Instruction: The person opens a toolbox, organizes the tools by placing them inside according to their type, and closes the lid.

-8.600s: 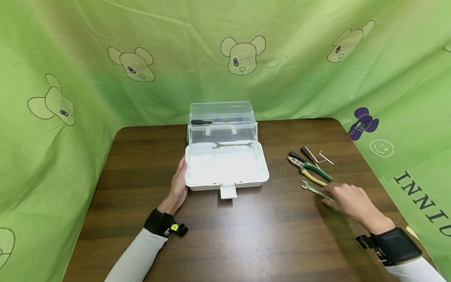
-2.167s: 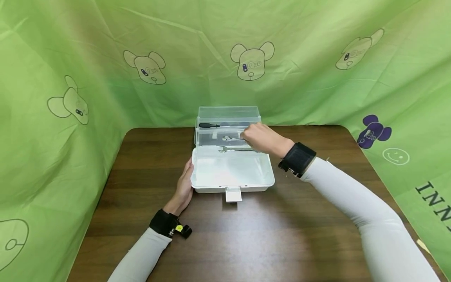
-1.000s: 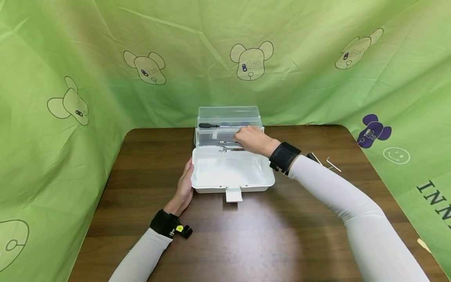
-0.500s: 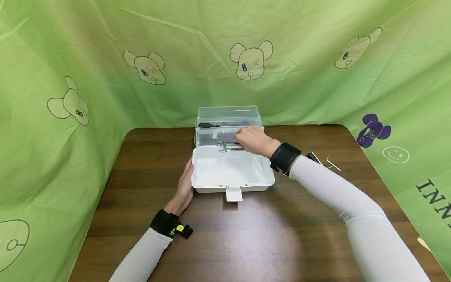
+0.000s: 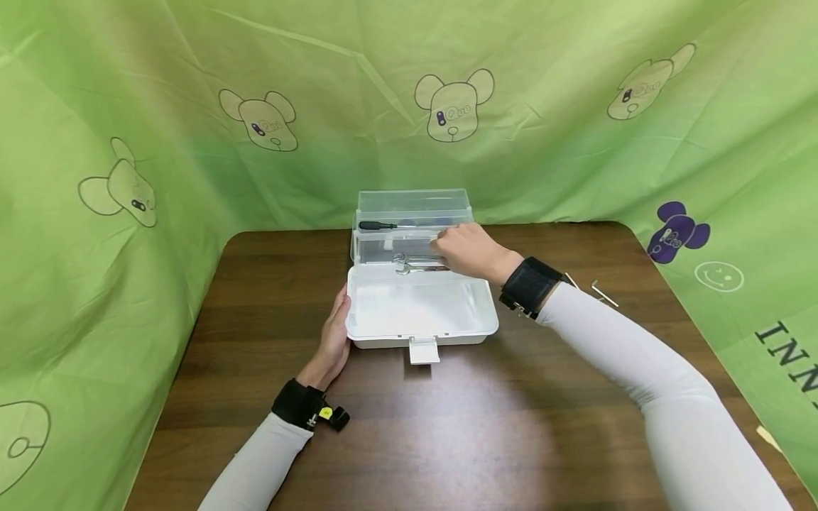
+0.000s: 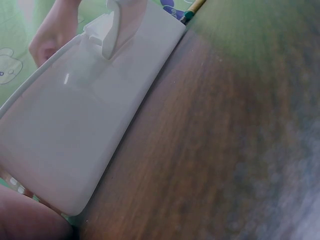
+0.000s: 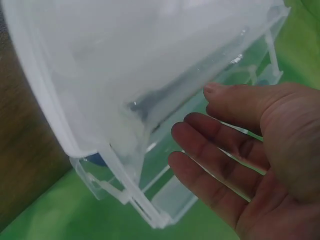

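A white toolbox [image 5: 422,305] stands opened on the wooden table, its clear trays folded up behind the base. My left hand [image 5: 334,339] rests along the box's left wall with fingers nearly straight. Over the lower clear tray is my right hand [image 5: 469,250]; in the right wrist view its loosely bent fingers [image 7: 215,185] hold nothing. Beside them lies a metal wrench [image 5: 418,269] at the back of the box, with a second wrench [image 5: 409,258] just behind it. The hand hides their right ends. A black-handled screwdriver [image 5: 377,225] lies in the upper tray.
Hex keys [image 5: 603,294] lie on the table at the right, partly behind my right sleeve [image 5: 626,348]. Part of a green and yellow plier handle [image 6: 192,11] shows past the box in the left wrist view. The box's front latch [image 5: 424,351] hangs down. Green cloth surrounds the table.
My right hand gripped a wrench on the table earlier; that wrench now lies in the tray, released. Lately the hand has drawn slightly up and right. My left hand has stayed at the box.
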A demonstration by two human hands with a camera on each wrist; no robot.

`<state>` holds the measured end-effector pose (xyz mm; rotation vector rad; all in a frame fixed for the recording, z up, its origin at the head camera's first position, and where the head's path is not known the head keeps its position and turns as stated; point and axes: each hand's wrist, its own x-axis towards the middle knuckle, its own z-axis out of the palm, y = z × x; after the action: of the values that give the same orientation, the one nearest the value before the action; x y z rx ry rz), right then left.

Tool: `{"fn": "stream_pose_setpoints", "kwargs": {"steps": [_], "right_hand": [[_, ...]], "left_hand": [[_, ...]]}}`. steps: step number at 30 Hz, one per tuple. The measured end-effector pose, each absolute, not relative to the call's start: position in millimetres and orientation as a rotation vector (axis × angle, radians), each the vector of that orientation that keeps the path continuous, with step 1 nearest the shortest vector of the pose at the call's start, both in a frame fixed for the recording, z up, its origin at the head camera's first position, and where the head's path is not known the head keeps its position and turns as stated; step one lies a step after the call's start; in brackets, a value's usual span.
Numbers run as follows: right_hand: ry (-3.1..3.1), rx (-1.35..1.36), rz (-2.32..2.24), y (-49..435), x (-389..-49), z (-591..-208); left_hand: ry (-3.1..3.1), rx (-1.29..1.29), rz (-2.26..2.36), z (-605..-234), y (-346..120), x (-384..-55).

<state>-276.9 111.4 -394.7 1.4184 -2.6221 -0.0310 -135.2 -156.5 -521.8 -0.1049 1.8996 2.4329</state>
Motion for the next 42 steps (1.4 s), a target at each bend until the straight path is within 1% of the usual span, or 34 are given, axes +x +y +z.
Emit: {"fn": "stream_pose_setpoints", "kwargs": {"steps": [5,20,34,42], "right_hand": [[-2.587,1.392,-0.011,123,-272,-383],[-2.583,1.247,-0.048,164,-266,-355],[-2.683,1.104,-0.061,209,-250,-347],[-2.726,1.074,-0.075,237,-240,-353]], "left_hand": [[1.911,-0.075,2.416,-522,-157,-136],[1.900,-0.096,2.429,-523,-157,-137],[1.900,-0.102,2.425,-524,-157,-137],[1.888,-0.121,2.424,-524,-158,-137]]}}
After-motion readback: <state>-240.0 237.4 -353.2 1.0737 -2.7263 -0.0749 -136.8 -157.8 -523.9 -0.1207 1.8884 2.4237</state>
